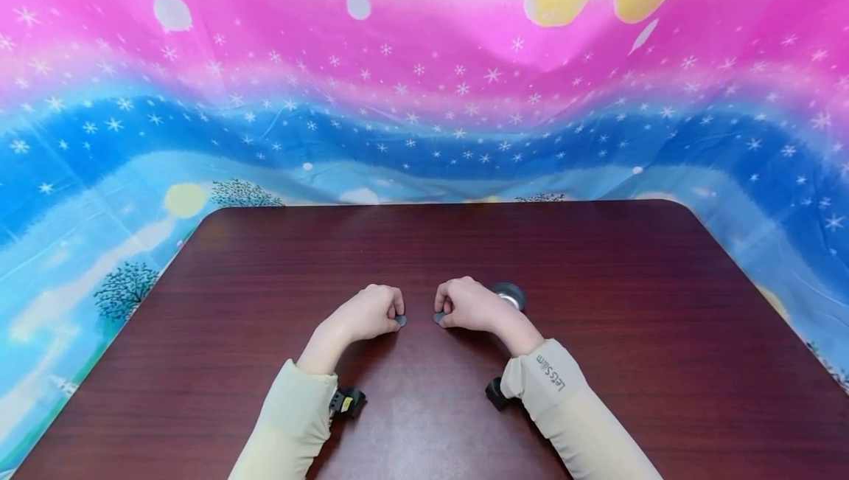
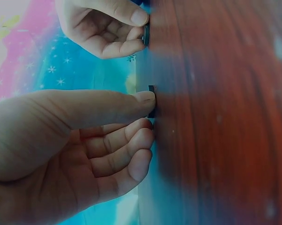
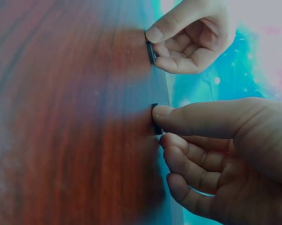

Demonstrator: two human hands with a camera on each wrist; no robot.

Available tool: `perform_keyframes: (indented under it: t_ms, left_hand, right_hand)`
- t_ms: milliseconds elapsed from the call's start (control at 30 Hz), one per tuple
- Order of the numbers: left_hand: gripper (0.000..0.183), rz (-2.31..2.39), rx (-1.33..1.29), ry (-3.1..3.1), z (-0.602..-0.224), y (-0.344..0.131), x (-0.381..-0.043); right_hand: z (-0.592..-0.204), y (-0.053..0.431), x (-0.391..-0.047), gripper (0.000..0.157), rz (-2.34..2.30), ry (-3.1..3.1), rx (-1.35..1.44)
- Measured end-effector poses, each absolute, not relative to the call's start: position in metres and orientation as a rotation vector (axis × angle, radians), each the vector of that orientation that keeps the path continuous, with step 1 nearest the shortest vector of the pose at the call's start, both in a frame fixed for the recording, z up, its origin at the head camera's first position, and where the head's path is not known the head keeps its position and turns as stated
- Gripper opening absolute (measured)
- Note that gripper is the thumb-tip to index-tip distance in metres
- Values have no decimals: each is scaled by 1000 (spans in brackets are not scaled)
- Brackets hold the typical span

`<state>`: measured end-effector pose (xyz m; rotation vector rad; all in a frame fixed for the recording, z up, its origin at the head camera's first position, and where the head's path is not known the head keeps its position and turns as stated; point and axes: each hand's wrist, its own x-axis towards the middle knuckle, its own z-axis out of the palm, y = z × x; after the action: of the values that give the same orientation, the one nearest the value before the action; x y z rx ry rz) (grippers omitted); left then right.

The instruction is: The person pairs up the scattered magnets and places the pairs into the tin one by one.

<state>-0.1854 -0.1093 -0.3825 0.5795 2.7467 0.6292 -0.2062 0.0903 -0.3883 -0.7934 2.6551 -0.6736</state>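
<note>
Pinching a small grey disc apiece, the hands I am watching are low over the tabletop (image 1: 424,251). I take my bearings from the round piece (image 1: 516,290), dark-rimmed with a bright centre, partly hidden by the right hand (image 1: 474,303). That hand is just to its left, thumb and forefinger closed on the right disc (image 1: 438,318), which sits left of the round piece and a little nearer the person. The left hand (image 1: 371,312) is farther left of the round piece, gripping the left disc (image 1: 401,321) in the same way. Even from the wrist views, I cannot tell whether either disc touches the tabletop or is slightly raised. Each disc looks thin and rigid; I judge it light, and a smooth face could slip, so I would hold it by the rim between thumb and forefinger. I doubt it is fragile, but the pictures do not settle the material.
</note>
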Motion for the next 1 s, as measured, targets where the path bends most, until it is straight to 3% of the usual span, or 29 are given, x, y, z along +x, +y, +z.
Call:
perform_keyframes:
  t_ms: [1000]
  left_hand:
    - [10, 591, 652, 2765, -381, -97, -186]
  right_hand:
    - [-386, 83, -205, 12, -715, 2645, -751]
